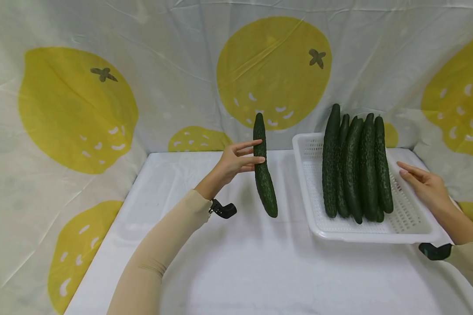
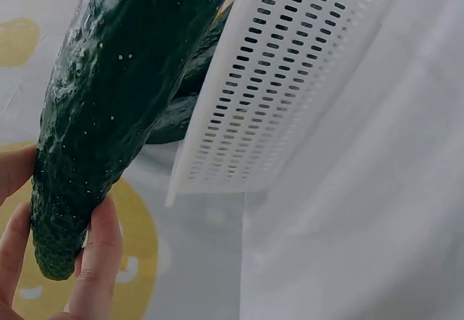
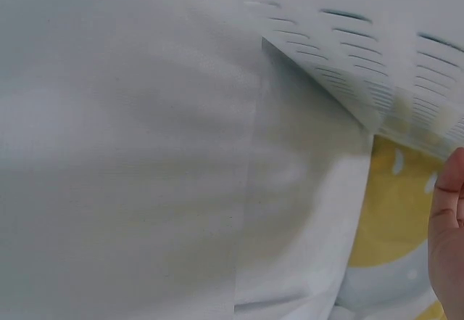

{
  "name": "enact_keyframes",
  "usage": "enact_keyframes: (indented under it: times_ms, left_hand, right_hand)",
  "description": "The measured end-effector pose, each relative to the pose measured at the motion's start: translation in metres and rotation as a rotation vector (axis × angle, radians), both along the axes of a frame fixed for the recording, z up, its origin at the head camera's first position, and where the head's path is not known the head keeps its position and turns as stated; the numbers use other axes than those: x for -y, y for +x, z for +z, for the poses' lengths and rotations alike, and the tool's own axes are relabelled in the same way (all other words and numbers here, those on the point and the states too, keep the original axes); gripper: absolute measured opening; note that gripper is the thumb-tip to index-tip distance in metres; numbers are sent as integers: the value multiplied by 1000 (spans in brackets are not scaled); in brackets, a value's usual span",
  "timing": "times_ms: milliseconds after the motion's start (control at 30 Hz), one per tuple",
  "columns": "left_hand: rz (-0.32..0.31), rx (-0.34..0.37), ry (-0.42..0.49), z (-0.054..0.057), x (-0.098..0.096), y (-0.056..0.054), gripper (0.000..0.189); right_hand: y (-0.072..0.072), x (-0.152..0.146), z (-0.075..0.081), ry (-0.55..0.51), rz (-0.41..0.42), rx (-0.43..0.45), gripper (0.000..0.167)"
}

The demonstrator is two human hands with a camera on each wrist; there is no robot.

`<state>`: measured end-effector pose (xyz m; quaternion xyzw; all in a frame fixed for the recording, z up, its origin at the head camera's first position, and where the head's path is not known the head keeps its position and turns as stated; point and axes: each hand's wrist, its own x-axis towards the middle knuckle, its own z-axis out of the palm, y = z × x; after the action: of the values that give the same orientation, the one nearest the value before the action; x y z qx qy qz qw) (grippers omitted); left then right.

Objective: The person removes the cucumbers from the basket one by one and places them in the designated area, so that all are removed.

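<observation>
My left hand point(image 1: 235, 161) holds a long dark green cucumber point(image 1: 265, 188) upright above the table, with fingers and thumb around its upper half. In the left wrist view the fingertips point(image 2: 105, 233) press on both sides of the cucumber near its narrow end. To its right, a white perforated plastic basket point(image 1: 372, 237) holds several cucumbers point(image 1: 352, 170) side by side, their far ends sticking up past the back rim. At the basket's right rim is my right hand point(image 1: 429, 186), fingers fairly straight and fingertips right at the edge; the right wrist view shows only part of it.
A white cloth covers the table point(image 1: 236, 271). Behind it hangs a curtain point(image 1: 173, 100) with large yellow lemons. A faint, pale rectangular tray-like shape point(image 1: 122, 234) lies at the table's left. Black bands with camera mounts point(image 1: 224, 210) are on both wrists.
</observation>
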<state>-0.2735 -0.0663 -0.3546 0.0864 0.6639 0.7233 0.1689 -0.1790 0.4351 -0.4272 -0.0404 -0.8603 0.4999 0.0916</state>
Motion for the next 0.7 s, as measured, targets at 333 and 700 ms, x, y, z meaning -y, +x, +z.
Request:
enact_keyframes:
  times_ms: [333,700]
  left_hand:
    - [9,28,-55,-25,1,6,53]
    - [14,53,-102,-51,-1,9,55]
  right_hand:
    - [-1,-2,-1,3,1,-8,38]
    - [-1,-1,1,-2,-4,1,36]
